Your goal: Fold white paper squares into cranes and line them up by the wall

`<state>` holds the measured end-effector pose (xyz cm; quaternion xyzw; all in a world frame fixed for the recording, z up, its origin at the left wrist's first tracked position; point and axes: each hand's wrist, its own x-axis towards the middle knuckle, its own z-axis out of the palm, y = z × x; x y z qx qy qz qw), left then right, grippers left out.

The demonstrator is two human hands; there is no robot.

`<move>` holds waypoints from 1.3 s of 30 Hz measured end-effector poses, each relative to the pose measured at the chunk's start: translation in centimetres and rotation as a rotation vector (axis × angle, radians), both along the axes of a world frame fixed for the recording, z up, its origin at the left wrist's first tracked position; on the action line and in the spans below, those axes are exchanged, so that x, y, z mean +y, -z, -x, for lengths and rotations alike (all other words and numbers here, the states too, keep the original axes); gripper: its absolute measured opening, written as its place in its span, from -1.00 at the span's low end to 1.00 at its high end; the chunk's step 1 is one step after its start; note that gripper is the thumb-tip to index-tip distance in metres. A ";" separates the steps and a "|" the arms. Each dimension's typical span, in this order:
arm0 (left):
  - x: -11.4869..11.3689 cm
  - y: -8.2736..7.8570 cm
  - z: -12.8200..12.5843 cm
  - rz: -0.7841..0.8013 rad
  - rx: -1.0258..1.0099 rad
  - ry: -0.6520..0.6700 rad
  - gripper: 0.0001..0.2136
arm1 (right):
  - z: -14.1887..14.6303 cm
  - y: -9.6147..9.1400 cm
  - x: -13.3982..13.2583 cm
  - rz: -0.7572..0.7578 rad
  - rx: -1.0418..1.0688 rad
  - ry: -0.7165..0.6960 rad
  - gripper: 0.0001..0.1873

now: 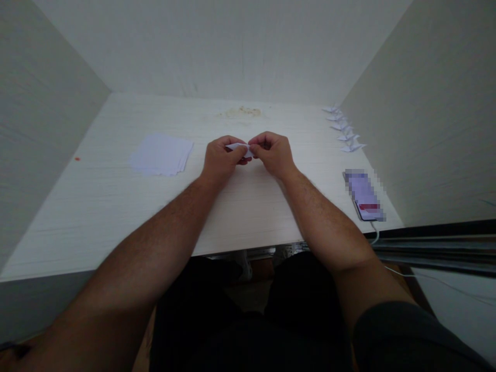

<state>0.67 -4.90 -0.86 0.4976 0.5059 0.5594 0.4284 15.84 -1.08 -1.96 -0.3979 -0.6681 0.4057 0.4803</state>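
Note:
Between my two hands, a little above the white table [240, 217], is a small folded piece of white paper [234, 146]. My left hand [222, 159] pinches it from the left, thumb on top and fingers beneath. At its right end, the thumb and forefinger of my right hand [273, 154] are closed on the same paper. My fingers cover much of it, so its full shape is hidden.
A stack of white paper sheets [160, 154] lies on the left. Several folded paper cranes [343, 128] stand in a row along the right wall. Nearer me is a phone [364, 196] with a white cable [375, 233]. Walls enclose the table's back and sides.

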 end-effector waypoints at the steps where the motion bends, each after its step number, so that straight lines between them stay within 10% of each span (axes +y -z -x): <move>1: 0.1 0.1 0.0 -0.013 0.003 -0.005 -0.92 | 0.0 0.0 0.0 0.005 0.002 0.002 -0.92; 39: 0.5 0.4 0.7 -0.040 0.015 -0.052 -0.84 | 0.1 -0.8 -0.9 0.074 0.068 0.000 -0.79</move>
